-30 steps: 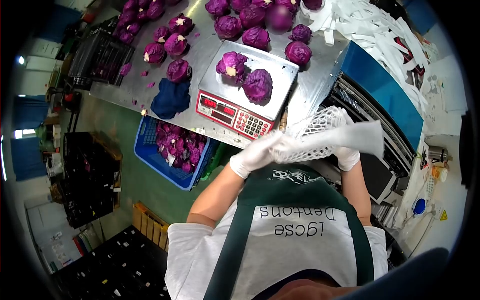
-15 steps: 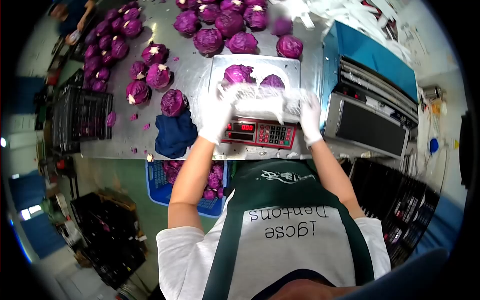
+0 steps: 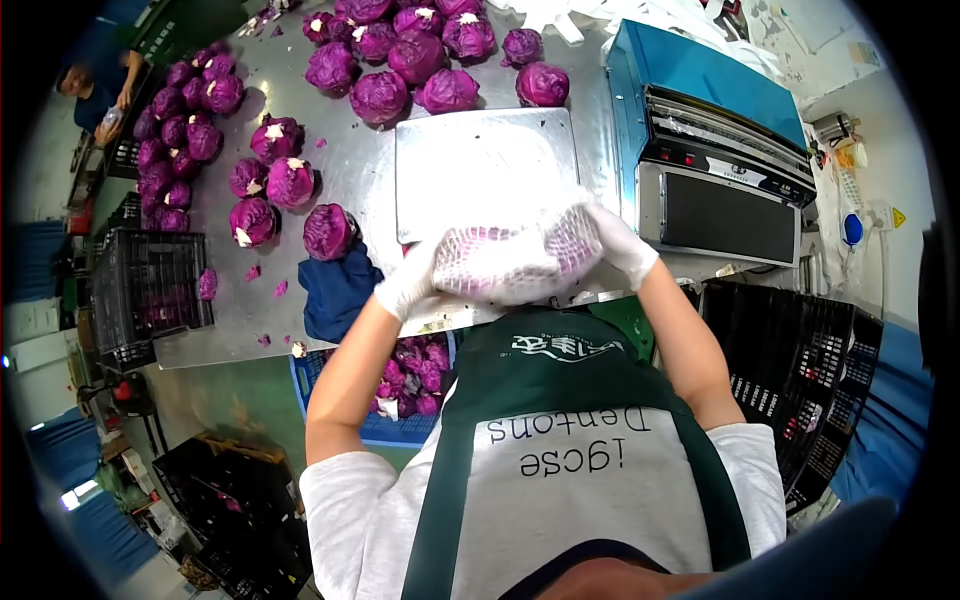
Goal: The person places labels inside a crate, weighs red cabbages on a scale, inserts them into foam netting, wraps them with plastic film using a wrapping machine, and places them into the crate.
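A white mesh bag (image 3: 515, 262), with purple showing through its net, hangs between my two white-gloved hands. My left hand (image 3: 412, 276) is closed on the bag's left end, and my right hand (image 3: 618, 245) grips the right end. The bag is held in front of the apron, over the front edge of the scale, and hides the scale's keypad. Behind it is the scale's bare metal pan (image 3: 487, 165). How many red cabbages the bag contains I cannot make out.
Loose red cabbages (image 3: 415, 57) crowd the back of the steel table. A blue sealing machine (image 3: 715, 150) stands at right. A dark blue cloth (image 3: 338, 295) lies at left, above a blue crate (image 3: 385, 430) of cabbage pieces. A co-worker (image 3: 105, 90) is at far left.
Both hands have drawn the mesh bag toward my body. The two cabbages seen on the pan are gone from it, and purple now fills the bag. My view has shifted slightly.
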`<act>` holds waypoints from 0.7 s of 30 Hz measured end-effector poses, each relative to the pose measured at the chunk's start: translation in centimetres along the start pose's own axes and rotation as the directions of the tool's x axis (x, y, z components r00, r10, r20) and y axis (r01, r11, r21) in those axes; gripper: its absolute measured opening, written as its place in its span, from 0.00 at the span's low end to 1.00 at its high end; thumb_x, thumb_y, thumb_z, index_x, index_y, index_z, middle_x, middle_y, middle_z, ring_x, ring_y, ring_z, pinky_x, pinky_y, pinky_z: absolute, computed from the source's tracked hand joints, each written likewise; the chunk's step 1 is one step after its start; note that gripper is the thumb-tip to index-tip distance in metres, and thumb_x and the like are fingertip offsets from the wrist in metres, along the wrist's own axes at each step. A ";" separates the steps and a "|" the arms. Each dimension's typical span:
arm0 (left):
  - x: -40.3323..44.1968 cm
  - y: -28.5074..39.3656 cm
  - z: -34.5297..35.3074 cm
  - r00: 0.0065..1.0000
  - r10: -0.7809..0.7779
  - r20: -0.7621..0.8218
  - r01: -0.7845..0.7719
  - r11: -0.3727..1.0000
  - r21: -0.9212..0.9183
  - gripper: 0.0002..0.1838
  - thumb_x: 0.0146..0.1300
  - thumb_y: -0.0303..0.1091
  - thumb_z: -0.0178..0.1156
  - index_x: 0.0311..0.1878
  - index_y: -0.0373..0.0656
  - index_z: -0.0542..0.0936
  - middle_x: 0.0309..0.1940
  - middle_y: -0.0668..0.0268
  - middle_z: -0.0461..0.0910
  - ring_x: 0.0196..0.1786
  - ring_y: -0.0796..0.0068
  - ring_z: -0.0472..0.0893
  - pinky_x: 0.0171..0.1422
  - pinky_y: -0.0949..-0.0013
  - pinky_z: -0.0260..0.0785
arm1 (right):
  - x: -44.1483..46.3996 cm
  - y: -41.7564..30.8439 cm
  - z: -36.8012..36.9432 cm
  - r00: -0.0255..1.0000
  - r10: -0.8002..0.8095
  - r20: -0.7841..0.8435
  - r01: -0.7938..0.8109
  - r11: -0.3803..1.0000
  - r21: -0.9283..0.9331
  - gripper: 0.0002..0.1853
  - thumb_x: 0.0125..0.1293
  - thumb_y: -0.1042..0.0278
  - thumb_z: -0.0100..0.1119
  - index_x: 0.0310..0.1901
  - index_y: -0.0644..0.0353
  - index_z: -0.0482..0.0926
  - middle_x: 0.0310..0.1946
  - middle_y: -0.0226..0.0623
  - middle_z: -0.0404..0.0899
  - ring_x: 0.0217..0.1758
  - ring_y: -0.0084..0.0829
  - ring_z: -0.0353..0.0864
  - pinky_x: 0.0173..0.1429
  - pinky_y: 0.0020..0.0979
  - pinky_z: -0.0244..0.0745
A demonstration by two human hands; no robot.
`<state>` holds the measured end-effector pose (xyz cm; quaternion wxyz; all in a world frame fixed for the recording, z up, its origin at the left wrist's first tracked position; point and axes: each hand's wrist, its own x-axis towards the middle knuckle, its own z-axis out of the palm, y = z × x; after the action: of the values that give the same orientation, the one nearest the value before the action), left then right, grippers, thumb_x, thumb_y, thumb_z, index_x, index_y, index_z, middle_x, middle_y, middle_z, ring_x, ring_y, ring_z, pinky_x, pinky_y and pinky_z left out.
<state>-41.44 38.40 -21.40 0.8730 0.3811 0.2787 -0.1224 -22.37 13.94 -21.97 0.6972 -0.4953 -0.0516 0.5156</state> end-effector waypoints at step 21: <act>0.5 -1.4 2.4 0.987 0.137 -0.089 -0.135 0.378 -0.916 0.18 0.71 0.28 0.47 0.60 0.28 0.69 0.55 0.43 0.76 0.51 0.63 0.82 0.53 0.67 0.80 | 4.5 4.7 1.9 0.996 0.011 0.084 -0.032 0.967 0.251 0.07 0.73 0.73 0.42 0.41 0.65 0.70 0.45 0.41 0.80 0.23 0.22 0.65 0.30 0.21 0.69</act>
<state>-40.72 35.67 -21.18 0.9450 -0.1425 0.2671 0.1234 -24.53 18.52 -26.50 0.7462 -0.3817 -0.0087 0.5454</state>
